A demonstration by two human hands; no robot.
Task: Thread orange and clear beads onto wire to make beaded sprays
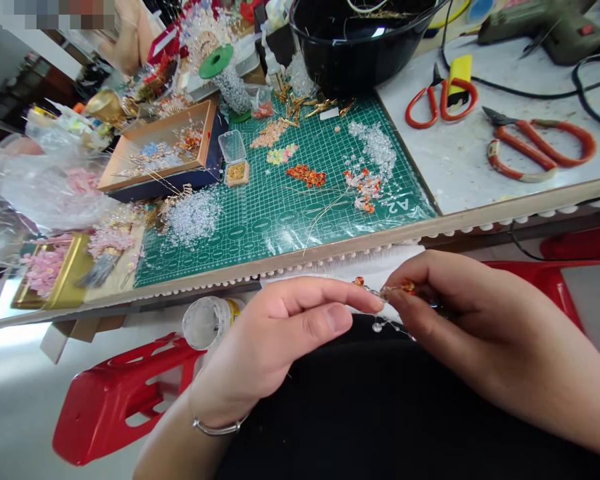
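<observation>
My left hand [290, 333] and my right hand [475, 327] meet in front of me above my lap. Between their fingertips they pinch a thin wire sprig strung with orange and clear beads [383, 297]. Part of the sprig is hidden by my fingers. A white cloth or paper strip [350, 263] lies along the table edge just beyond my hands. A bottle with a clear top [210, 323] stands just left of my left hand. A silver bracelet [217, 428] circles my left wrist.
A green A2 cutting mat [280, 193] holds piles of clear, orange and pink beads and gold pieces. Beyond it are a black bowl [355, 40], a wooden tray [160, 150], orange-handled pliers [540, 143], orange-handled scissors [440, 100], a power tool [540, 23] and a red stool [120, 400].
</observation>
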